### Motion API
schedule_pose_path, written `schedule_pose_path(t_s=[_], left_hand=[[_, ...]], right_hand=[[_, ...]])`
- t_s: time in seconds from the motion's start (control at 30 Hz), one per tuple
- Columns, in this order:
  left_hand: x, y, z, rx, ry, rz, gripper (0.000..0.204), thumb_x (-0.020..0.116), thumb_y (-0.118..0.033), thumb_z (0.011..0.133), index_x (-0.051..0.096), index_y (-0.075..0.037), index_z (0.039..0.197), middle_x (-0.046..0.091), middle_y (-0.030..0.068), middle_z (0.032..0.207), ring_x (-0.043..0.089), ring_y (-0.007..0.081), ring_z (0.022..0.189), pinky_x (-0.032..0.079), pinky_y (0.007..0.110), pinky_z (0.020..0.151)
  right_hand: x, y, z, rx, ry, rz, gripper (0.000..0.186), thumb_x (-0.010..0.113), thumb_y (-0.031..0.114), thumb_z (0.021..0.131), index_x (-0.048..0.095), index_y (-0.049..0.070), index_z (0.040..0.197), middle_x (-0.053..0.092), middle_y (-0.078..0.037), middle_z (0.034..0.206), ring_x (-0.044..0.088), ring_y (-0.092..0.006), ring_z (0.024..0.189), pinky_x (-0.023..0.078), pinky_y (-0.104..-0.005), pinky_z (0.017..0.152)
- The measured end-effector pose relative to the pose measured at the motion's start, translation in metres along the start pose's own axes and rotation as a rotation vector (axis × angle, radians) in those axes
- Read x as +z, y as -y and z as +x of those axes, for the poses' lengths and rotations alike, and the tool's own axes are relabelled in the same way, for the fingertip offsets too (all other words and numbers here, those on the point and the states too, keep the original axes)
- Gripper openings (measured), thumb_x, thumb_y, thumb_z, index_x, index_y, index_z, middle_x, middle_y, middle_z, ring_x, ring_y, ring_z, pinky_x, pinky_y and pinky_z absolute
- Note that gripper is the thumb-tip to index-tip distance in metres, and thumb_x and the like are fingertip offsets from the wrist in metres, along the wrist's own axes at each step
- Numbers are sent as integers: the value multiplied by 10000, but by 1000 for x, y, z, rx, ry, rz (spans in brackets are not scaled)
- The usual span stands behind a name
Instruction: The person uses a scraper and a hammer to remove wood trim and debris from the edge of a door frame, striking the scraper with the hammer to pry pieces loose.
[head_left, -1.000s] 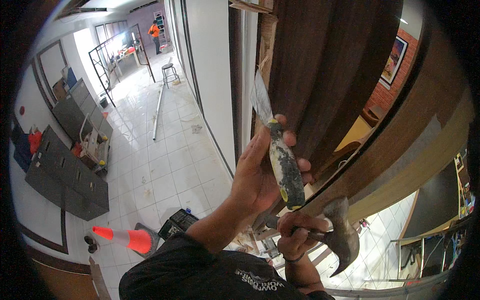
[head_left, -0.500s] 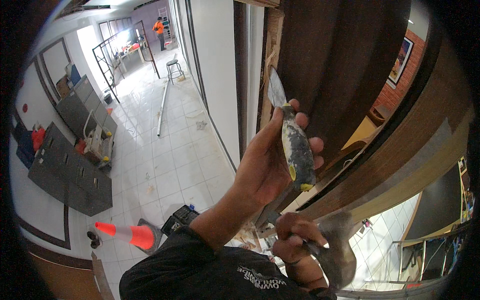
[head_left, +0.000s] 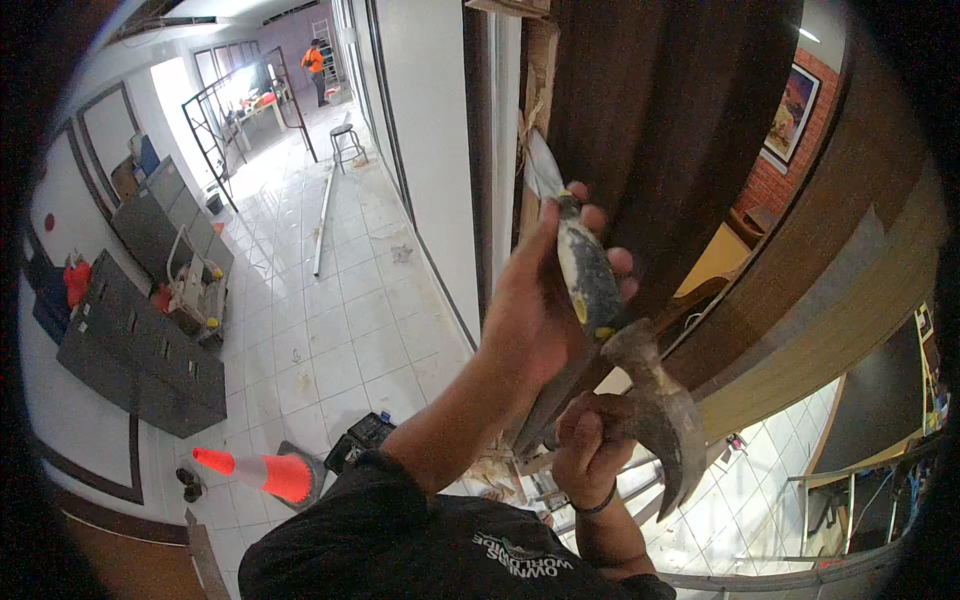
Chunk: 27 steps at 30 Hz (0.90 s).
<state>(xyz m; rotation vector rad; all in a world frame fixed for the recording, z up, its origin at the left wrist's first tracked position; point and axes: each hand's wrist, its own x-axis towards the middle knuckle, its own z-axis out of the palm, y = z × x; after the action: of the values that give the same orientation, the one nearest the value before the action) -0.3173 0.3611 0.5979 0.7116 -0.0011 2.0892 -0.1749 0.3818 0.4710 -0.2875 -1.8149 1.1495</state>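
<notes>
My left hand (head_left: 525, 310) is closed around the dark, paint-smeared, yellow-trimmed handle of a chisel (head_left: 588, 268). Its blade points up and away, the tip against the splintered light wood edge (head_left: 540, 75) of the door frame, beside a dark brown panel (head_left: 630, 120). Lower down, my right hand (head_left: 592, 445) grips the handle of a claw hammer (head_left: 672, 410), mostly hidden by the fingers. The hammer's striking face is at the butt of the chisel handle, seemingly touching it; the claw curves down.
An orange traffic cone (head_left: 285, 473) and an open black case (head_left: 360, 437) stand on the tiled floor. Grey filing cabinets (head_left: 140, 345) line the left wall. Farther off are a stool (head_left: 345, 140), a scaffold frame (head_left: 205, 140) and a person in orange (head_left: 314, 60). A curved wooden panel (head_left: 790, 310) rises on the right.
The hammer has swung up from beside my right wrist to the butt of the chisel. My left hand and the chisel have shifted slightly up and left.
</notes>
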Motion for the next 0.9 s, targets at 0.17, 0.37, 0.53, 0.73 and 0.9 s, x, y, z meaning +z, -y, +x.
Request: schedule_pose_path(t_s=[0.17,0.37,0.53,0.73,0.9], left_hand=[[1,9,5,24,-31,66,312,409,-329,929,383,-127,1165,544,41,995,611,267,882,534,433,778],[-2,20,12,71,-57,79,308,411,-310,929,381,-116,1167,548,68,998,606,291,901,514,455,809],[-16,14,-6,347,-37,299,318,372,-293,939,381,-105,1195,550,93,1000,603,307,913,510,480,801],[-23,-1,-17,396,-194,524,236,394,-242,939,427,-83,1110,517,28,800,602,191,705,545,377,657],[-40,-25,-11,559,-460,812,148,431,-167,891,440,-66,998,410,6,687,387,100,496,427,267,447]], right_hand=[[-13,0,22,-233,132,-320,237,410,212,919,387,36,1077,456,-35,623,404,-92,491,343,-233,437],[-12,-2,12,-196,108,19,249,436,237,921,393,22,1039,464,-28,618,393,-87,470,342,-236,414],[-12,-7,6,-23,107,175,208,430,221,911,456,16,929,458,-26,589,386,-91,467,316,-248,417],[-22,-21,-7,-45,179,216,239,416,229,905,491,4,878,454,-36,594,351,-96,478,296,-251,437],[-30,-38,-13,-123,307,20,290,415,272,908,483,-6,859,447,-34,586,354,-103,482,278,-253,435]])
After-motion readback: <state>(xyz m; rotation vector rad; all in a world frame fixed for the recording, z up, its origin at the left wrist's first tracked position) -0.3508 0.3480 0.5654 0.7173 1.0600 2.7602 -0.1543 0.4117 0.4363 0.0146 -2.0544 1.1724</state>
